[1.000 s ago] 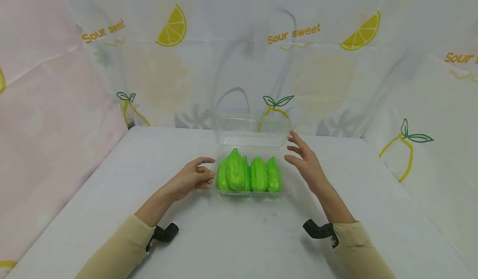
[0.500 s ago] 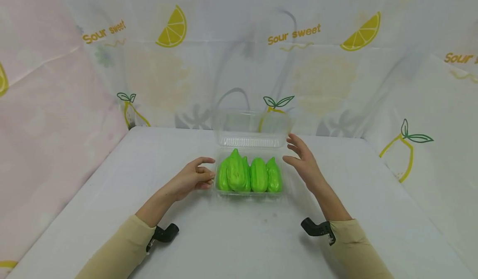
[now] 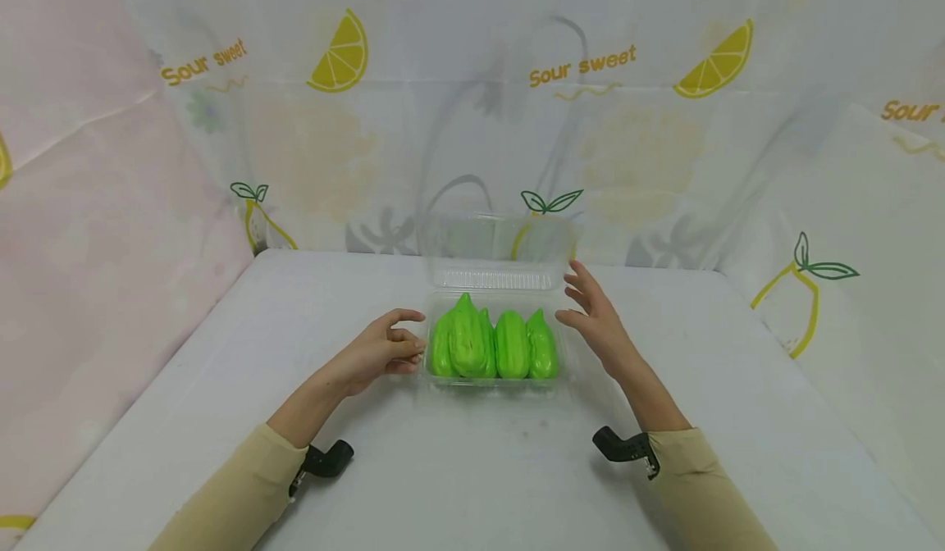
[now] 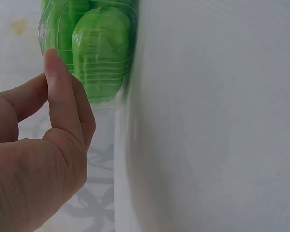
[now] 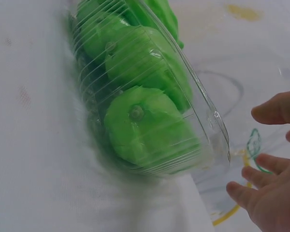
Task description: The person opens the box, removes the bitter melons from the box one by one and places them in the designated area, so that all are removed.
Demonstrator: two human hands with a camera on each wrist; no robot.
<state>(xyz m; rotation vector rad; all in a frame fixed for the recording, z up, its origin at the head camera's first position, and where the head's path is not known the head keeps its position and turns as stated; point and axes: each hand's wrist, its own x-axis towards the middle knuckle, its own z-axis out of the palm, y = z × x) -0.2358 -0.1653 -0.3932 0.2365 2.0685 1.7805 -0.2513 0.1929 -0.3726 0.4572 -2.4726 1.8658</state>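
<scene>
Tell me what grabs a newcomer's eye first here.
The bright green produce, lined up in the clear box on the white table, likely stands out first. Next come the left hand at the box's left end and the right hand near its right. Behind, yellow lemon slices mark the pale backdrop.

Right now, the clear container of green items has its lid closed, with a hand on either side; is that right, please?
Not quite: the head view shows the lid open, not closed. The clear container does hold green items, with the left hand and right hand on either side.
</scene>
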